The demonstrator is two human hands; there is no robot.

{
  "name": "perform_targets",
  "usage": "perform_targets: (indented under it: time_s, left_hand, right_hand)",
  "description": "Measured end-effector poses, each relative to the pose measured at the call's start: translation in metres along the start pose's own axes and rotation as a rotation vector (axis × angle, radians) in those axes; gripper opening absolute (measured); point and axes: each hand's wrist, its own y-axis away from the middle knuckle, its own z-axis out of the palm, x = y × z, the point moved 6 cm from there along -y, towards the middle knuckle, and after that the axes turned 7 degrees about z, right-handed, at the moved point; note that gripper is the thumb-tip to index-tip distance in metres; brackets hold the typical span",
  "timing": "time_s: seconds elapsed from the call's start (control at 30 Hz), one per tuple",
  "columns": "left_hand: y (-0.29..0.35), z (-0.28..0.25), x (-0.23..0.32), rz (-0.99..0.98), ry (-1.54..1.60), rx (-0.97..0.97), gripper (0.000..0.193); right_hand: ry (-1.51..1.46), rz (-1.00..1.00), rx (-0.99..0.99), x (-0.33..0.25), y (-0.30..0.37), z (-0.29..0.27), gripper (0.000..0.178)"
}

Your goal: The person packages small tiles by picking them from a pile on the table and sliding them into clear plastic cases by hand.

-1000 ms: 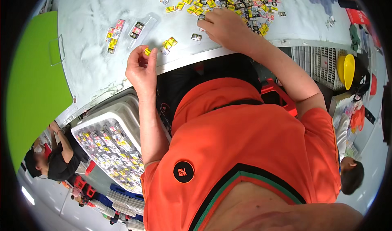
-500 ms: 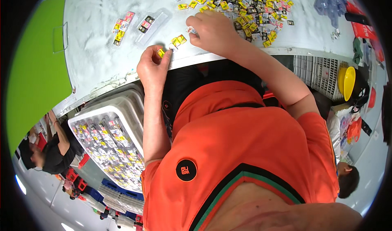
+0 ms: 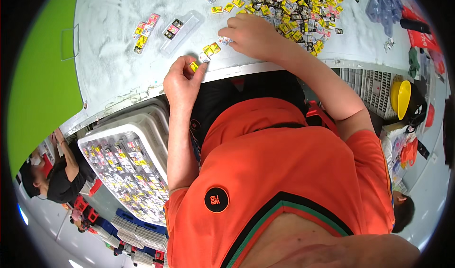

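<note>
My left hand (image 3: 182, 83) is at the table's near edge, closed with a small yellow block (image 3: 194, 67) pinched between finger and thumb. Just beyond its fingertips, a small white block (image 3: 204, 58) lies by a pair of yellow blocks (image 3: 212, 48), roughly in a slanting row. My right hand (image 3: 253, 35) is closed, its fingertips on a white patterned block (image 3: 224, 40) close to the far end of that row. Farther off lies a clear plastic tray (image 3: 193, 23) with a few black and pink blocks (image 3: 173, 29) in it. Left of that is a cluster of mixed blocks (image 3: 146, 31).
A large heap of small coloured blocks (image 3: 296, 12) covers the far right of the table (image 3: 109, 40). Clear plastic trays (image 3: 381, 5) lie beyond it. A green board (image 3: 42, 78) is at the left. Below the edge stands a white crate (image 3: 142, 130) of filled trays; a co-worker (image 3: 64, 173) is at lower left.
My right hand has brought the white patterned block nearer, up to the end of the row. My left hand has shifted slightly right and nearer with the yellow block. The whole view has shifted slightly.
</note>
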Motion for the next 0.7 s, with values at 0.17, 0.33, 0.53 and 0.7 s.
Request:
perform_targets:
  time_s: [0.17, 0.33, 0.53, 0.7]
  left_hand:
    - [0.002, -0.002, 0.002, -0.007, -0.028, -0.013, 0.028]
    - [0.001, 0.002, 0.003, -0.004, -0.053, -0.027, 0.028]
    - [0.0, 0.0, 0.01, 0.045, -0.078, 0.0, 0.028]
    - [-0.001, 0.002, 0.01, 0.052, -0.136, -0.036, 0.028]
  right_hand:
    - [0.054, -0.039, 0.031, -0.011, 0.0, 0.008, 0.025]
    - [-0.002, -0.021, 0.037, -0.014, 0.002, 0.009, 0.027]
    - [-0.133, 0.062, -0.025, -0.006, 0.005, 0.004, 0.034]
    - [-0.088, 0.038, -0.038, -0.008, 0.004, 0.003, 0.032]
